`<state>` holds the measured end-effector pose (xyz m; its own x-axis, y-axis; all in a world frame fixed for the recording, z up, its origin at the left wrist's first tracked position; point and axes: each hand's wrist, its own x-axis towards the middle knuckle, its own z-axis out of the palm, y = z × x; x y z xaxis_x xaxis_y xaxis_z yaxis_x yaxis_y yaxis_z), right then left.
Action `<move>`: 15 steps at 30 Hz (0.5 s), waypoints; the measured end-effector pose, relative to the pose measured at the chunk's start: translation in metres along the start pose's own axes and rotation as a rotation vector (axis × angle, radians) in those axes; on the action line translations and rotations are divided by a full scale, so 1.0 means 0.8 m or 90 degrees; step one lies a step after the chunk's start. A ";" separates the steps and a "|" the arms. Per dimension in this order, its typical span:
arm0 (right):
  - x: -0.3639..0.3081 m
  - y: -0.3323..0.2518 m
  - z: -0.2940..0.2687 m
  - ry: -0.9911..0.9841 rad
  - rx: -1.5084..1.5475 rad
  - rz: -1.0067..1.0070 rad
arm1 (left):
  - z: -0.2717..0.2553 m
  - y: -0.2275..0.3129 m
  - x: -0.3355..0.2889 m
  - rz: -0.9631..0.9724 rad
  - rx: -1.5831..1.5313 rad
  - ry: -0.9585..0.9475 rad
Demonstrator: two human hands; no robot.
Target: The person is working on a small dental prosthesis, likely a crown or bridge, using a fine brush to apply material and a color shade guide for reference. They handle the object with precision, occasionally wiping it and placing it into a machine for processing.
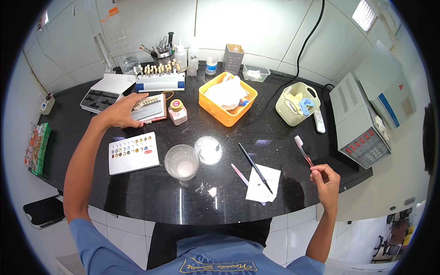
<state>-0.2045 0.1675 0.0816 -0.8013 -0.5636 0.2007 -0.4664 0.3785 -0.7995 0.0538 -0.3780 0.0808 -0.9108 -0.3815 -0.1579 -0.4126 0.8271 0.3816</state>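
My left hand [121, 111] spans the left end of a small case of tooth-shade tabs [153, 110], thumb along its near edge and fingers over its far side. Part of the case is hidden under the hand. At the right, my right hand [326, 181] pinches the red handle of a toothbrush [302, 149], its bristle head pointing away from me above the counter. A small jar with a red-and-gold lid [178, 112] stands just right of the case. Nearer me lie a white palette with coloured dots [133, 154] and a clear cup of cloudy liquid [182, 162].
A dark brush [255, 167] rests on white paper [270, 188] beside a pink stick [239, 174]. Behind are an orange basket [226, 113], a pale basket [286, 110] and a tooth-tab stand [160, 84]. A boxy grey machine [353, 110] occupies the right end of the black counter [137, 197].
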 end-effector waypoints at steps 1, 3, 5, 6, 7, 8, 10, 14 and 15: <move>-0.006 0.008 -0.002 0.016 0.029 0.032 | 0.001 -0.002 0.000 0.017 0.014 0.011; -0.013 0.021 -0.006 0.024 0.049 0.038 | 0.003 -0.006 -0.002 0.047 0.044 0.033; -0.016 0.027 -0.004 0.034 0.059 0.045 | -0.005 -0.001 -0.011 0.029 0.042 0.033; -0.016 0.029 -0.002 0.040 0.053 0.047 | -0.009 0.002 -0.016 0.019 0.040 0.031; -0.017 0.028 -0.001 0.044 0.048 0.048 | -0.013 0.004 -0.021 0.027 0.046 0.031; -0.017 0.028 0.000 0.048 0.044 0.049 | -0.019 0.005 -0.026 0.033 0.052 0.031; -0.018 0.034 -0.005 0.044 0.044 0.041 | -0.029 0.008 -0.037 0.035 0.082 0.034; -0.018 0.042 -0.009 0.044 0.054 0.034 | -0.038 0.035 -0.079 0.008 0.059 -0.004; -0.019 0.044 -0.008 0.045 0.057 0.037 | -0.034 0.040 -0.092 -0.007 0.050 -0.016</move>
<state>-0.2111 0.1940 0.0543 -0.8521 -0.4878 0.1897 -0.3858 0.3403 -0.8576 0.1079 -0.3350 0.1290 -0.9058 -0.3813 -0.1849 -0.4218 0.8528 0.3078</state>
